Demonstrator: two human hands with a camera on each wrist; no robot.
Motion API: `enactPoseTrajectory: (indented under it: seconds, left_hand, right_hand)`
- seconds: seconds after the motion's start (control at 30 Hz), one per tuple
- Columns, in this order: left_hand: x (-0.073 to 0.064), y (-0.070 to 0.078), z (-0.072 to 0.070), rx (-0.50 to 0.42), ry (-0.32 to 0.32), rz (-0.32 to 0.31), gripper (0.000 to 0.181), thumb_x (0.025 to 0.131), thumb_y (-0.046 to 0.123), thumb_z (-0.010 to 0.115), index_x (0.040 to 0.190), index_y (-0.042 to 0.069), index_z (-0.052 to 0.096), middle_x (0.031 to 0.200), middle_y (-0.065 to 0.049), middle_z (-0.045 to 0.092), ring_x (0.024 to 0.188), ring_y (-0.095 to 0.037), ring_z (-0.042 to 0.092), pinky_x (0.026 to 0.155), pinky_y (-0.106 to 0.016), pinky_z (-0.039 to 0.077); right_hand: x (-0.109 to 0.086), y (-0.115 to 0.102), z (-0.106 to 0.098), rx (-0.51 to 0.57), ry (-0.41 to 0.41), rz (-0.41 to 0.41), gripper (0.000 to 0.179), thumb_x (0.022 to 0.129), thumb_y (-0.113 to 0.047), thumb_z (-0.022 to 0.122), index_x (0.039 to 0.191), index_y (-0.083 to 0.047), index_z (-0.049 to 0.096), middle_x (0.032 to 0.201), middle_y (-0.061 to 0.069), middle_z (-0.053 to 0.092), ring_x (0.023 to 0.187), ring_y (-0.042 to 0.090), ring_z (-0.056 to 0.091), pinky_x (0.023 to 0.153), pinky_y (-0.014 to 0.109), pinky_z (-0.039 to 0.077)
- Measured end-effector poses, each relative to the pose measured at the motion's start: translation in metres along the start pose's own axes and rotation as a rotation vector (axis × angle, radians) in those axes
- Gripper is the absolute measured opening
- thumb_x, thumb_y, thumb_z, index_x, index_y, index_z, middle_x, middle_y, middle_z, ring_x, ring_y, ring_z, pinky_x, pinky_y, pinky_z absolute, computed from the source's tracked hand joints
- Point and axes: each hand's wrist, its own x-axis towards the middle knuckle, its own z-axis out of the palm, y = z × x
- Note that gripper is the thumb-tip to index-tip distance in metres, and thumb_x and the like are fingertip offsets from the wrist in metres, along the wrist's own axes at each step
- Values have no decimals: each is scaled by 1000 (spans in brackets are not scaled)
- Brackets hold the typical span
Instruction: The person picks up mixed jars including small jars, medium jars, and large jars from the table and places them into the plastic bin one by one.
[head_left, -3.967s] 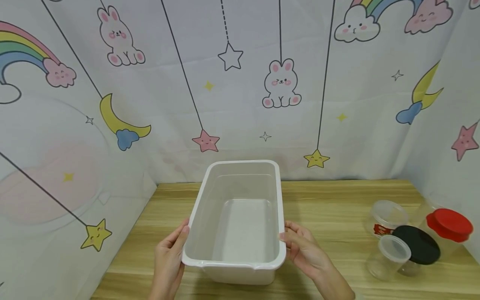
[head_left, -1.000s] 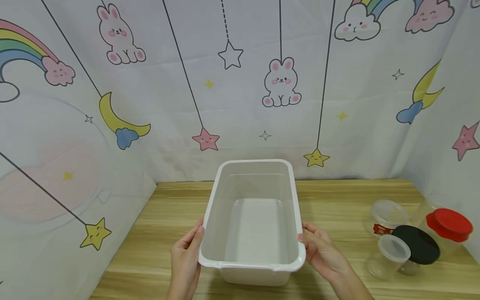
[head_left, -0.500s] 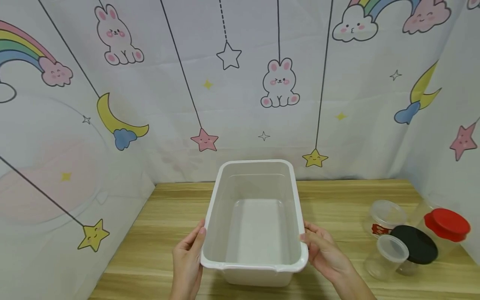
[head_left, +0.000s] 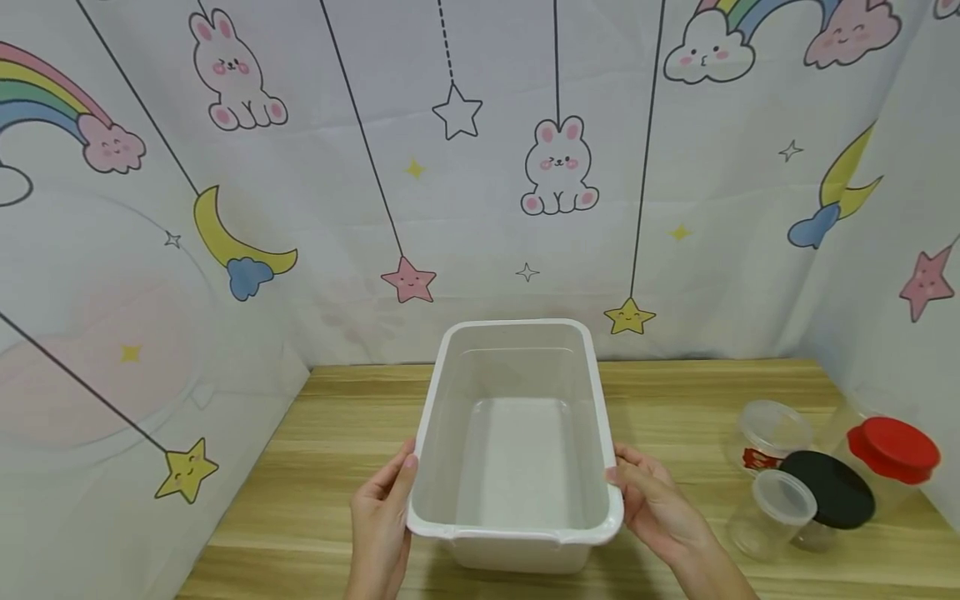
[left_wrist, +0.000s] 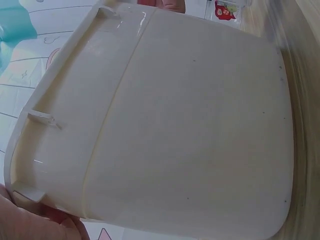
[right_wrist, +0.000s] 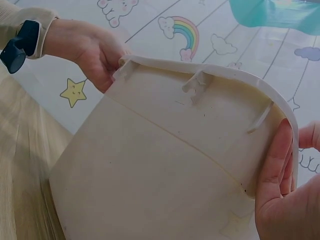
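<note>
White plastic tub [head_left: 521, 554]: held between both hands by its long sides, over the grained wooden table [head_left: 675, 408]
Left hand [head_left: 381, 508]: clasped on the rim [head_left: 602, 417], thumb above
Right hand [head_left: 660, 508]: clasped on the opposite side, near the front corner
Tub form: deep, rectangular, round-cornered, smooth and glossy
Wrist views: short ribs [right_wrist: 197, 85] under the rim are revealed; the hollow inside [head_left: 525, 458] is shown only from the head
Clear containers [head_left: 765, 533]: grouped well right, beside red [head_left: 896, 450] and black lids [head_left: 828, 490]
Cloth backdrop [head_left: 480, 208]: printed with rabbits, stars and moons
</note>
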Motion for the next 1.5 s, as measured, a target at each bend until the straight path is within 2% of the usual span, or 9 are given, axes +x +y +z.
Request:
enactPoseTrajectory:
  seconds: [0.2, 0.7, 1.03, 1.5]
  left_hand:
    - [0, -1, 3, 8, 5, -9, 43, 102, 13, 58, 138, -9, 51, 135, -17, 57, 106, -11, 63, 86, -26, 55]
    - [-3, -1, 11, 1, -3, -16, 44, 102, 13, 58, 138, -11, 50, 138, -19, 54, 107, -11, 61, 87, -25, 54]
    - [-4, -3, 14, -11, -9, -14, 43, 102, 13, 57, 137, -12, 50, 135, -17, 57, 107, -12, 62, 87, -27, 55]
    - [-7, -6, 21, -23, -22, 8, 41, 102, 10, 57, 136, -12, 51, 123, -15, 63, 102, -15, 62, 85, -27, 55]
  right_hand:
    - [-2, -2, -4, 1, 0, 1, 30, 94, 6, 42, 119, -4, 56, 109, 5, 67, 95, 14, 67, 82, 28, 57]
    - [-3, -6, -13, -5, 25, 17, 31, 94, 5, 42, 118, -6, 57, 111, 5, 68, 97, 16, 67, 84, 31, 56]
    - [-6, -10, -10, 2, 7, 5, 30, 94, 5, 42, 118, -5, 58, 108, 5, 68, 95, 15, 67, 82, 29, 57]
    - [-9, -12, -19, -12, 38, 23, 31, 94, 3, 43, 120, -7, 57, 110, 4, 67, 96, 15, 67, 83, 31, 56]
